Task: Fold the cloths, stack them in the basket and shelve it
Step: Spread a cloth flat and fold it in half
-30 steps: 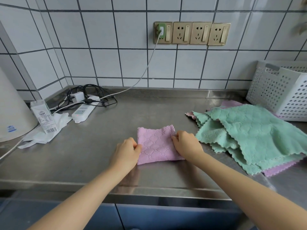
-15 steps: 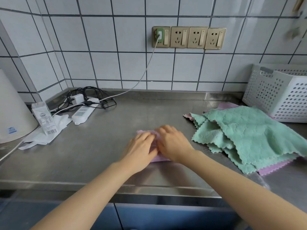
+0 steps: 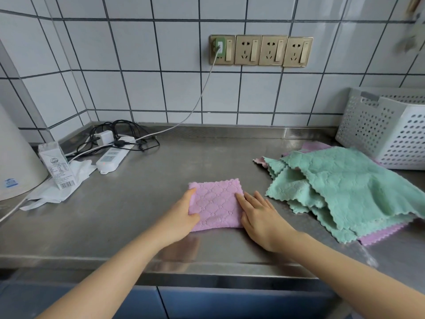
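We see a folded pink cloth [image 3: 216, 204] lying flat on the steel counter [image 3: 128, 212], our landmark here. The left hand [image 3: 181, 217] rests on the cloth's left edge, fingers laid flat, thumb on the fabric. The right hand [image 3: 259, 215] presses the cloth's right edge with straight, spread fingers, gripping nothing. Right of the cloth, apart from it, lies a loose pile of green cloths [image 3: 345, 187] over pink ones. Beyond that pile stands a white basket [image 3: 386, 132]. Far left of the cloth sits a carton [image 3: 57, 165].
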### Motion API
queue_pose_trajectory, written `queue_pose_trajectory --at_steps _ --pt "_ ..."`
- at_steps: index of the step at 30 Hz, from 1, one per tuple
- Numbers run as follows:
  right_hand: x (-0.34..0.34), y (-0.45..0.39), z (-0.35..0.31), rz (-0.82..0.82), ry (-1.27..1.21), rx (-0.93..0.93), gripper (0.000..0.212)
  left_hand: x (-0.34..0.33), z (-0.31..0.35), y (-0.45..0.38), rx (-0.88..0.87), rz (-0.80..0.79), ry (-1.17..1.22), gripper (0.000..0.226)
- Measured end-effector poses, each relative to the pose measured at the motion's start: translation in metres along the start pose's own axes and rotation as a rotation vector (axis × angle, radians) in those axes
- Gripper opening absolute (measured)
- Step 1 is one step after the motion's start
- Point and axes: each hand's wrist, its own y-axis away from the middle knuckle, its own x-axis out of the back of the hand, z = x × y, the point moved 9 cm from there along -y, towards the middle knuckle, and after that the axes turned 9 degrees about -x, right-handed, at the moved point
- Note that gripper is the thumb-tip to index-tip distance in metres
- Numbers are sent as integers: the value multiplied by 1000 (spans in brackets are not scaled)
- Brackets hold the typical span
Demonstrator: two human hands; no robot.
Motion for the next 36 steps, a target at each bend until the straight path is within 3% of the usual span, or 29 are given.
queue_pose_trajectory --at_steps 4,6,9,14,18,22,25,27,31,36 --pt "-6 -2 3 -7 -8 -12 85 14 -12 -11 221 296 641 61" --pt "-1 -2 4 4 -70 -27 79 9 -19 -16 319 343 894 66" --pt "10 -2 2 24 -348 -76 64 9 -17 -23 270 322 974 73" --pt "14 -26 -10 20 -741 -150 79 47 -11 -44 -33 300 1051 62" --pt "21 -81 -43 -44 -1122 -169 79 95 -42 -72 -117 408 1061 53" --pt "27 -156 -77 61 -1061 -185 75 143 -95 -103 -106 547 956 49" --pt "24 -198 -101 101 -1013 -175 62 163 -143 -118 0 641 637 48" --pt "12 -217 -116 81 -934 -154 54 166 -164 -126 47 616 368 46" --pt "-4 -224 -124 87 -779 -135 39 166 -180 -137 64 562 108 36" --pt "2 -213 -122 50 -618 -97 38 160 -162 -141 -12 515 -334 24"
